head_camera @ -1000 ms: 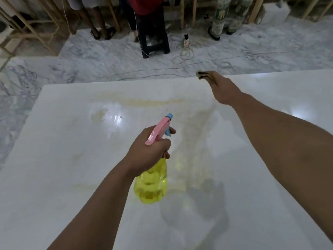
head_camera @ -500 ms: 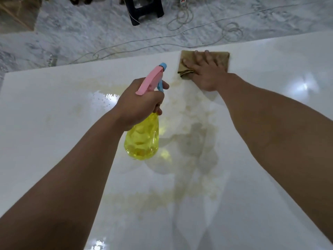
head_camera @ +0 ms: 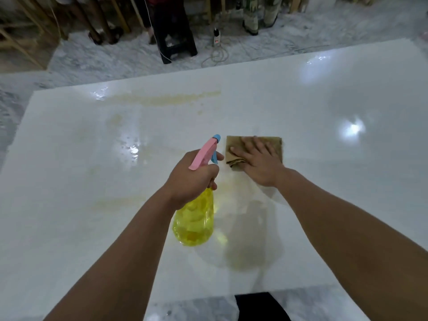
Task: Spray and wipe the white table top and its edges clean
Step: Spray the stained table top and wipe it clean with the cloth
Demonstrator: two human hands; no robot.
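The glossy white table top [head_camera: 324, 158] fills most of the view, with yellowish streaks near its far edge and wet patches left of centre. My left hand [head_camera: 192, 179] grips a spray bottle [head_camera: 195, 218] with a yellow body and a pink trigger head, held above the middle of the table with the nozzle pointing away. My right hand [head_camera: 259, 163] lies flat, fingers spread, pressing a folded brown cloth [head_camera: 234, 144] onto the table just right of the nozzle.
Beyond the far edge lies a grey marble floor with a black stool [head_camera: 176, 35], a power strip [head_camera: 216, 37] with coiled cables, wooden frames and other people's legs. The near table edge [head_camera: 301, 289] shows at the bottom, with marble floor below it.
My right hand has drawn the cloth from the table's far edge back toward me, to the middle. The spray bottle stays in my left hand. The view has tilted.
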